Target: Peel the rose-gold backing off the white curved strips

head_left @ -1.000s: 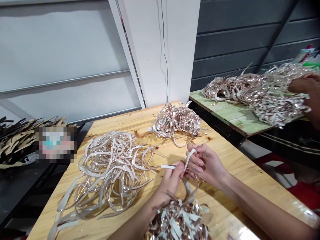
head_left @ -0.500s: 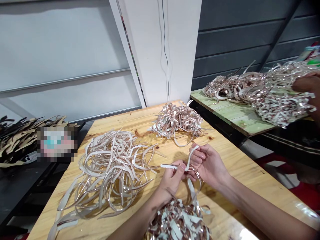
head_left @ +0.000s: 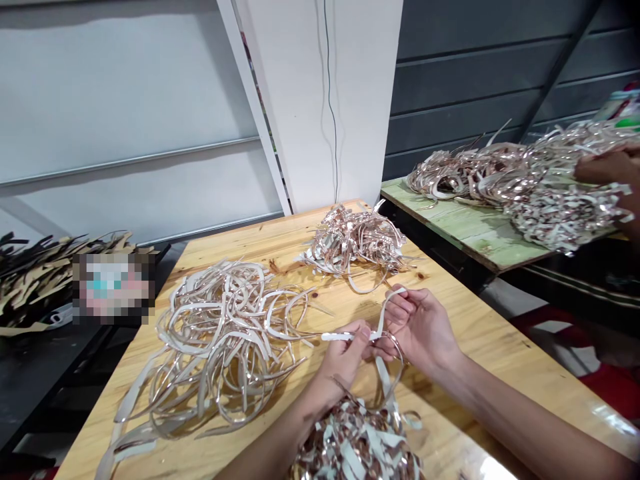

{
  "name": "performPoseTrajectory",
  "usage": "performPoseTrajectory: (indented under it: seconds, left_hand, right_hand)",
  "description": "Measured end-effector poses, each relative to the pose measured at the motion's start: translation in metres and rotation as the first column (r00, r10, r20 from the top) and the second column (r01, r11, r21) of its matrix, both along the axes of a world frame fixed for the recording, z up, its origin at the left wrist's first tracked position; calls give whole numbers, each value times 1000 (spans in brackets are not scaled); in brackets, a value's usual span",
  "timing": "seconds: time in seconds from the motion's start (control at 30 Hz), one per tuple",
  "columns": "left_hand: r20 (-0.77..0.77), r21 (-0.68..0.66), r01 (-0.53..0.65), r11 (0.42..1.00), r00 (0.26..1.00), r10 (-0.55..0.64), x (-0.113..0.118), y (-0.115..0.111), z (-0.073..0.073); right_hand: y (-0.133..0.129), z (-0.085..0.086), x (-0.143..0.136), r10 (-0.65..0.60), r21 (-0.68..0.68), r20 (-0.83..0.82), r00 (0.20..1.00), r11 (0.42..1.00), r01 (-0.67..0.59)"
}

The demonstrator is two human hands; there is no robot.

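My left hand (head_left: 347, 357) pinches a thin strip (head_left: 336, 337), white on one side and shiny rose-gold on the other. The strip bends up to my right hand (head_left: 420, 327), whose thumb and forefinger are closed on its upper end, with the other fingers curled below. A loop of the strip hangs under both hands. Beneath my left wrist, a bunch of knotted white and rose-gold strips (head_left: 357, 443) lies at the table's near edge. Left of my hands spreads a large heap of long curly strips (head_left: 225, 340).
A smaller shiny heap (head_left: 357, 240) sits at the back of the wooden table (head_left: 450, 407). On a green table (head_left: 480, 233) at right, another person's hand (head_left: 607, 167) touches more strips. Brown and black strips (head_left: 45, 280) lie on a dark table at left.
My right hand has moved slightly to the right, drawing its strip end along, and the strip in my left hand now lies flatter. The other person's hand has shifted left.
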State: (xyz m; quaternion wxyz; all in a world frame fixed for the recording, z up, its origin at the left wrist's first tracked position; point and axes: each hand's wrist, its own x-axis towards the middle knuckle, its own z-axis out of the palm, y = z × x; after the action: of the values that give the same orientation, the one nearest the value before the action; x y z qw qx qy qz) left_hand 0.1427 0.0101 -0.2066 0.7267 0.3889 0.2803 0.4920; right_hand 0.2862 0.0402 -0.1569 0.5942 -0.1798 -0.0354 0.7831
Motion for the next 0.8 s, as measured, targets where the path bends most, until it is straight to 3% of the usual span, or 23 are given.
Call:
performPoseTrajectory:
  seconds: [0.8]
  left_hand:
    - [-2, -8, 31, 999, 1000, -31, -3, -3, 11]
  right_hand:
    - [1, -1, -1, -199, 146, 86, 976, 972, 185]
